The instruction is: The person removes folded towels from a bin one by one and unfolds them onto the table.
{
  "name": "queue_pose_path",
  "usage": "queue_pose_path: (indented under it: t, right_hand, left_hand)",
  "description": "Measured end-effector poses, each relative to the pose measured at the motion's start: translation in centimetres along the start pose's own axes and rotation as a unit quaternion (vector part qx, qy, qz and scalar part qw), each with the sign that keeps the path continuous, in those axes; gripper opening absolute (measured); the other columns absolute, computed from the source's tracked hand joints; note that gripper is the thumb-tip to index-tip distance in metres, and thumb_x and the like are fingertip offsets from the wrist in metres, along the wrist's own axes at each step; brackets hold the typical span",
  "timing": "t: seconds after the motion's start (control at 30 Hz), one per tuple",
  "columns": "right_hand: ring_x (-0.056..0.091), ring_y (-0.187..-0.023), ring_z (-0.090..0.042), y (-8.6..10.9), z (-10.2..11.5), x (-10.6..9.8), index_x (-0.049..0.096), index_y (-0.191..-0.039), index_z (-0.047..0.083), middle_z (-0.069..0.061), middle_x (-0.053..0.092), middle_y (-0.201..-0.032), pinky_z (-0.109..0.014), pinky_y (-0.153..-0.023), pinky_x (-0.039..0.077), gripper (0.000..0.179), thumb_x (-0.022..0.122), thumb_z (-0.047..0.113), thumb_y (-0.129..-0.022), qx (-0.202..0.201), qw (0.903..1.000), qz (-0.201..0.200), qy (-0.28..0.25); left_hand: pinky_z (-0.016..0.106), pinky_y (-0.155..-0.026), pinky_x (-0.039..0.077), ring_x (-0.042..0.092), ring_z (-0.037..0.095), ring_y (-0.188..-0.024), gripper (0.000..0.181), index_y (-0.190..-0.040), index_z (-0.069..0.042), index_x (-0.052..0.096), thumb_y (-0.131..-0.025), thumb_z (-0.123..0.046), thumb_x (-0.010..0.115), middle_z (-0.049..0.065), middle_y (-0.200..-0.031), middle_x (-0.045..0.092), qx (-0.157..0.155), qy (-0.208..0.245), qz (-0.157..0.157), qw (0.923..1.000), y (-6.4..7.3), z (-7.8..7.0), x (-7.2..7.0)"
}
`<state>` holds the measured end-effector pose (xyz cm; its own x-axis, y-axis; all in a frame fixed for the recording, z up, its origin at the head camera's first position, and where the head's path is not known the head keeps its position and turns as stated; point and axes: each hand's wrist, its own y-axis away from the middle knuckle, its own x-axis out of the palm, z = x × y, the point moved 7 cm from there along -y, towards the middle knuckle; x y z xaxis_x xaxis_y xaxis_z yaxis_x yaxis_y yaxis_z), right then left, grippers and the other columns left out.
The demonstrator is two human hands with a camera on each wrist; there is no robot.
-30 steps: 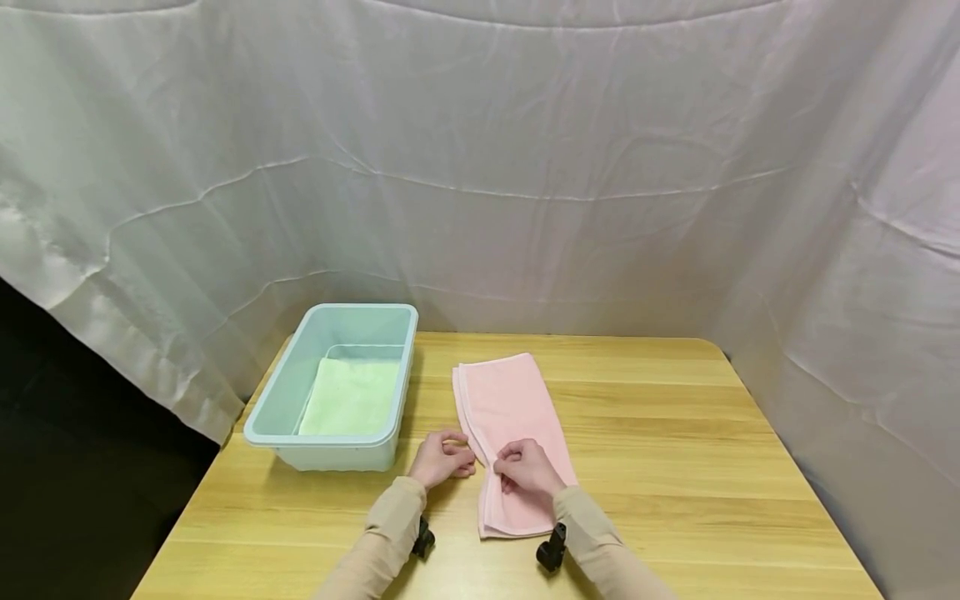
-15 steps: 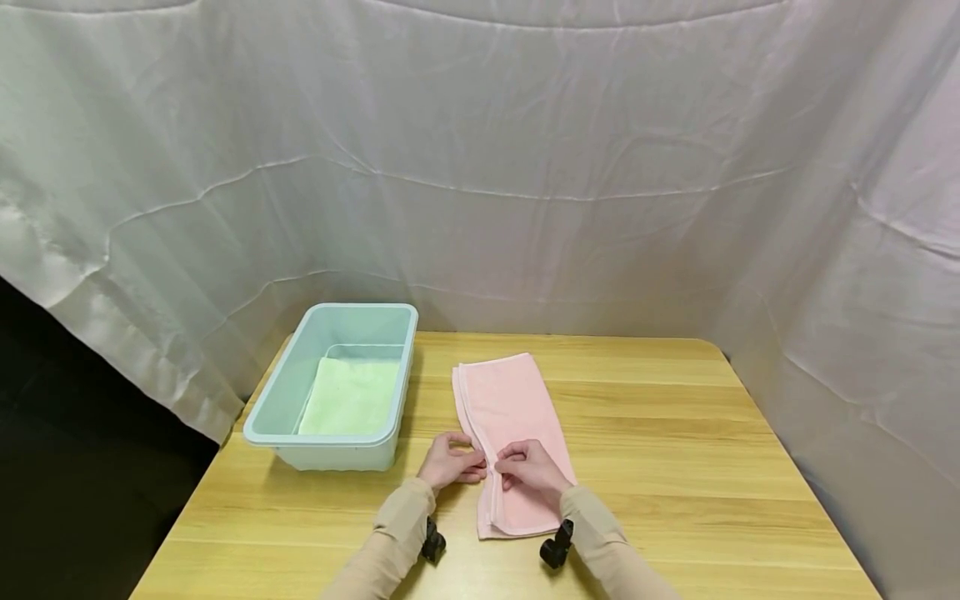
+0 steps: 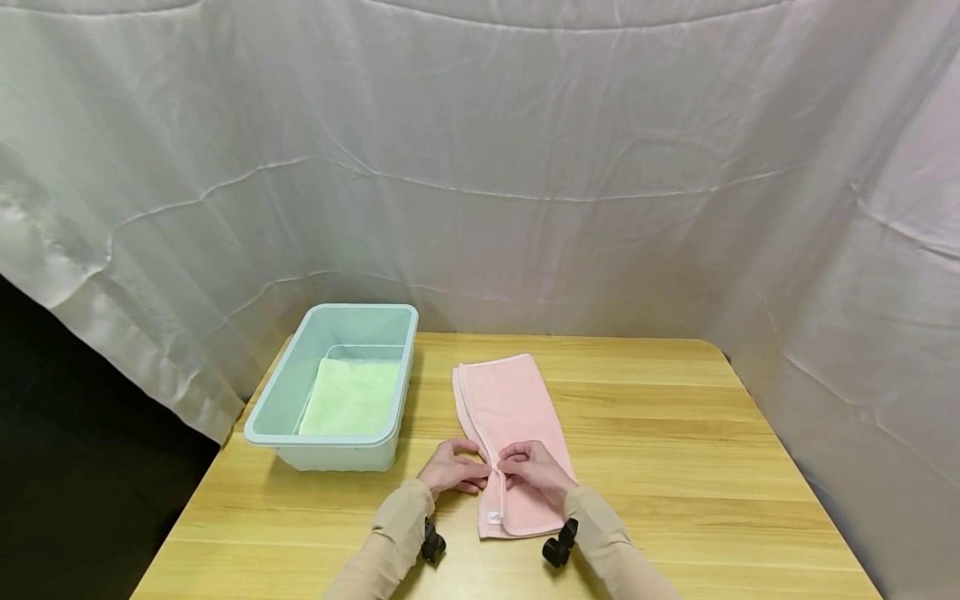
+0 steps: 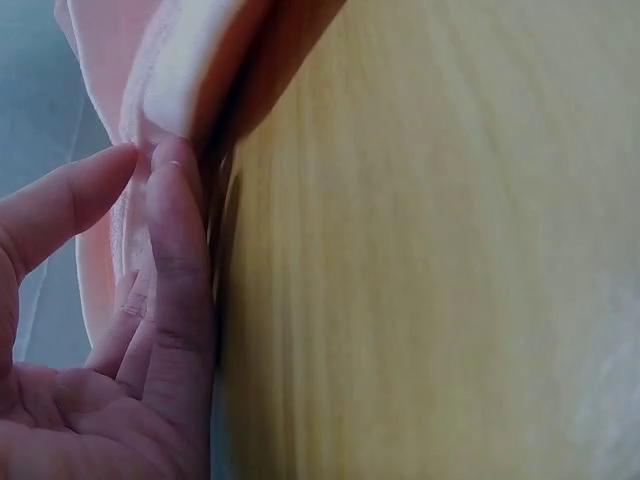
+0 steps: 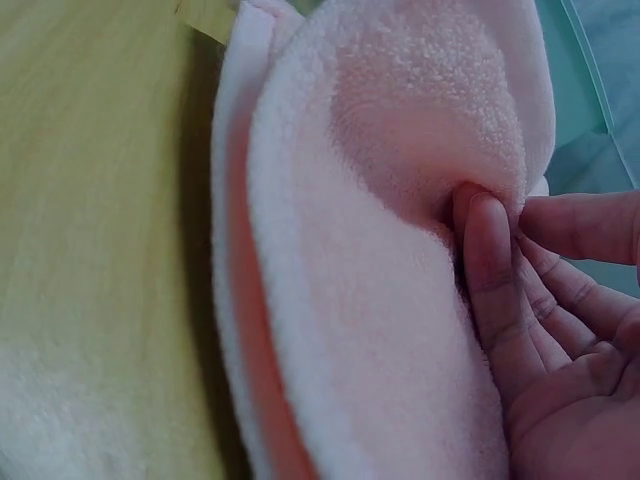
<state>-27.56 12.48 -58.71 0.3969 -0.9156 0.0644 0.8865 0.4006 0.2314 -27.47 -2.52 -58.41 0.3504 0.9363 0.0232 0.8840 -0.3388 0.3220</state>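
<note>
A folded pink towel [image 3: 517,400] lies lengthwise on the table, its layered edge facing left. My left hand [image 3: 452,468] pinches that edge partway down; in the left wrist view the thumb and fingers close on the towel [image 4: 190,80] from its two sides. Just across from it, my right hand [image 3: 536,468] pinches the top layer, and the cloth puckers between the two hands. In the right wrist view, fingertips [image 5: 490,235] sink into the fluffy pile beside the thumb. A small white label [image 3: 493,517] shows on the lower layer near the front edge.
To the left stands a pale blue-green plastic basin [image 3: 411,333] with a folded light green towel [image 3: 352,396] inside. The wooden table [image 3: 675,433] extends to the right. A grey-white curtain [image 3: 525,208] hangs behind and along the sides.
My left hand has moved right from beside the towel and now pinches its edge. The top layer is drawn back a little, and the white label has come into view.
</note>
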Motion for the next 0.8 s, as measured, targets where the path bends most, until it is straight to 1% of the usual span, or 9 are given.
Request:
queue_pose_path:
  t: [0.1, 0.27, 0.3, 0.4, 0.5, 0.57, 0.63, 0.7, 0.8]
  right_hand:
    - [0.064, -0.07, -0.006, -0.06, -0.07, -0.05, 0.059, -0.107, -0.015, 0.004, 0.067, -0.08, -0.019, -0.066, 0.057, 0.021, 0.062, 0.0, -0.092, 0.001, 1.0, 0.001, 0.001]
    - [0.061, -0.072, -0.006, 0.01, -0.02, -0.08, 0.057, -0.109, -0.016, 0.003, 0.063, -0.083, -0.019, -0.066, 0.055, 0.024, 0.061, 0.0, -0.092, -0.002, 1.0, -0.004, 0.0]
    - [0.061, -0.072, -0.006, 0.02, -0.02, -0.11, 0.057, -0.109, -0.015, 0.003, 0.063, -0.082, -0.019, -0.066, 0.055, 0.023, 0.061, -0.001, -0.092, -0.003, 1.0, -0.007, -0.001]
    - [0.057, -0.071, -0.005, 0.02, -0.1, -0.17, 0.055, -0.111, -0.008, 0.008, 0.056, -0.078, -0.019, -0.064, 0.053, 0.022, 0.06, -0.002, -0.091, -0.004, 0.9998, -0.018, -0.011]
    - [0.053, -0.071, -0.005, 0.08, 0.06, -0.28, 0.05, -0.113, -0.005, 0.009, 0.051, -0.076, -0.018, -0.063, 0.049, 0.024, 0.059, -0.003, -0.09, -0.018, 0.9994, -0.026, -0.012]
    - [0.054, -0.072, -0.004, 0.19, 0.3, -0.36, 0.049, -0.117, -0.007, 0.007, 0.053, -0.079, -0.017, -0.063, 0.048, 0.026, 0.056, -0.002, -0.092, -0.031, 0.9991, -0.029, 0.003]
    - [0.055, -0.075, -0.005, 0.37, 0.55, -0.45, 0.05, -0.12, -0.009, 0.005, 0.057, -0.084, -0.017, -0.064, 0.048, 0.027, 0.054, -0.001, -0.094, -0.043, 0.9983, -0.033, 0.022]
    - [0.057, -0.076, -0.005, 0.51, 0.66, -0.53, 0.053, -0.122, -0.01, 0.003, 0.06, -0.088, -0.017, -0.064, 0.049, 0.028, 0.051, 0.001, -0.096, -0.045, 0.9978, -0.036, 0.033]
    - [0.057, -0.076, -0.005, 0.67, 0.74, -0.67, 0.056, -0.121, -0.011, 0.001, 0.059, -0.09, -0.017, -0.064, 0.05, 0.029, 0.049, 0.002, -0.096, -0.045, 0.9971, -0.047, 0.039]
  left_hand:
    - [0.025, -0.059, 0.061, 0.067, 0.012, -0.066, 0.051, -0.125, 0.009, 0.044, -0.086, -0.003, 0.074, 0.009, -0.084, 0.074, 0.001, -0.002, 0.002, 1.0, 0.12, -0.13, 0.02]
    - [0.028, -0.064, 0.062, 0.066, 0.012, -0.068, 0.054, -0.129, 0.012, 0.044, -0.086, -0.002, 0.074, 0.014, -0.091, 0.073, 0.006, -0.004, -0.005, 1.0, 0.15, -0.24, -0.06]
    - [0.028, -0.064, 0.062, 0.066, 0.012, -0.068, 0.055, -0.13, 0.013, 0.044, -0.086, -0.001, 0.073, 0.014, -0.091, 0.072, 0.007, -0.002, -0.009, 0.9999, 0.15, -0.21, -0.09]
    - [0.027, -0.064, 0.062, 0.064, 0.012, -0.067, 0.056, -0.131, 0.014, 0.043, -0.085, 0.002, 0.072, 0.011, -0.089, 0.069, 0.01, 0.009, -0.021, 0.9997, 0.23, -0.09, -0.27]
    - [0.023, -0.062, 0.059, 0.063, 0.011, -0.066, 0.055, -0.13, 0.014, 0.042, -0.084, 0.004, 0.071, 0.008, -0.086, 0.067, 0.012, 0.022, -0.031, 0.9992, 0.44, -0.14, -0.49]
    - [0.022, -0.062, 0.057, 0.063, 0.01, -0.067, 0.054, -0.129, 0.014, 0.042, -0.084, 0.005, 0.07, 0.008, -0.086, 0.068, 0.016, 0.026, -0.032, 0.999, 0.55, -0.28, -0.61]
    - [0.021, -0.062, 0.057, 0.063, 0.01, -0.068, 0.05, -0.126, 0.013, 0.043, -0.084, 0.005, 0.07, 0.009, -0.086, 0.069, 0.018, 0.028, -0.032, 0.9989, 0.64, -0.43, -0.68]
    - [0.021, -0.061, 0.056, 0.063, 0.01, -0.068, 0.046, -0.123, 0.011, 0.046, -0.084, 0.005, 0.07, 0.009, -0.085, 0.069, 0.021, 0.027, -0.033, 0.9989, 0.69, -0.57, -0.76]
    - [0.02, -0.06, 0.056, 0.062, 0.01, -0.067, 0.039, -0.118, 0.012, 0.051, -0.084, 0.005, 0.069, 0.005, -0.082, 0.065, 0.026, 0.024, -0.031, 0.9989, 0.7, -0.64, -0.84]
